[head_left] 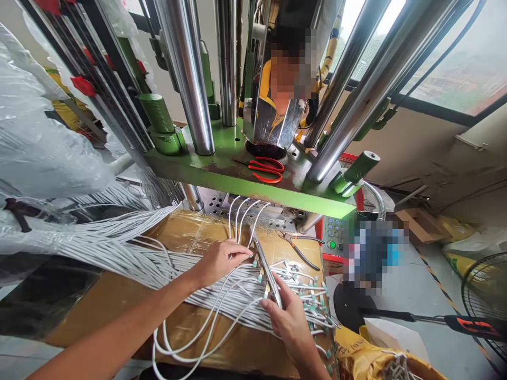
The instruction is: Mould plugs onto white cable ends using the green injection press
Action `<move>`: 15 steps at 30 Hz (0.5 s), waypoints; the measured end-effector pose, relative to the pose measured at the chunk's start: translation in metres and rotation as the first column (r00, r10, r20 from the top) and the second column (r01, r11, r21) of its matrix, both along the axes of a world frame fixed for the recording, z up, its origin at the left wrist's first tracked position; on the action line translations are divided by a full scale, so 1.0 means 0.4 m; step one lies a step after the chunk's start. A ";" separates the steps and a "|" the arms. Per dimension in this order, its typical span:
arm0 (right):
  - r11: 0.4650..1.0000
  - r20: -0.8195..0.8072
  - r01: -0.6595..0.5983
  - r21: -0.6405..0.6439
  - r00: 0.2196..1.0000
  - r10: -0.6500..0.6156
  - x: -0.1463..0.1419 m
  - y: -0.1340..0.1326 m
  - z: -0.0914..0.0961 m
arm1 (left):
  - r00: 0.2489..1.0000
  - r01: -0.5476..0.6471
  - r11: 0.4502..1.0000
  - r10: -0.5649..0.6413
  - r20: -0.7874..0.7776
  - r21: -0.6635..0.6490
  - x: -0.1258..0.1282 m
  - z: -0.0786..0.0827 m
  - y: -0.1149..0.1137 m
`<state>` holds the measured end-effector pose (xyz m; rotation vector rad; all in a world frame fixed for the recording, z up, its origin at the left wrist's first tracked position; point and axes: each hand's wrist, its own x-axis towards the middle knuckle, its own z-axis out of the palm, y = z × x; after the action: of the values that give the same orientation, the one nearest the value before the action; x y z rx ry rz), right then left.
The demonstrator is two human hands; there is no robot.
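Observation:
A long, narrow metal bar [266, 266] slants over the cardboard, its near end gripped between the thumb and fingers of my right hand [292, 316]. Several cable connectors [260, 274] with green tips sit along its left side. My left hand [219, 263] is closed in a pinch at a white cable's end beside the upper part of the bar; its fingers partly hide that end. Loops of white cable [212, 330] hang below the bar. A bundle of white cables [190, 274] lies underneath, with green-tipped ends [312, 295] spread to the right.
A green press plate [222, 177] on steel columns carries red-handled scissors [266, 170]. Four-like white cables [241, 211] rise under it. Pliers [303, 250] lie right on the cardboard [174, 232]. A control panel [335, 235], yellow sack [356, 353] and fan [487, 301] stand rightward.

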<state>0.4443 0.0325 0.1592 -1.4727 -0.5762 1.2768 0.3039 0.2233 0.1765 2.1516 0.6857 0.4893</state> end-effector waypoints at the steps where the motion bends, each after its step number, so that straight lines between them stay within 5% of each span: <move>1: 1.000 0.003 -0.002 -0.001 1.000 0.002 0.001 0.001 0.000 | 1.000 -0.005 0.999 0.005 -0.004 0.040 0.004 -0.007 0.003; 9: 1.000 -0.006 0.000 0.021 1.000 0.000 0.004 0.002 -0.015 | 0.991 0.022 0.930 -0.068 0.114 0.366 0.014 -0.049 0.013; 15: 0.999 0.036 0.006 0.036 0.999 -0.007 0.000 0.003 -0.001 | 0.982 0.012 0.881 -0.101 0.162 0.473 0.012 -0.060 0.009</move>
<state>0.4443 0.0337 0.1589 -1.4693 -0.6142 1.2315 0.3089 0.2268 0.1523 2.5270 0.4251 0.8848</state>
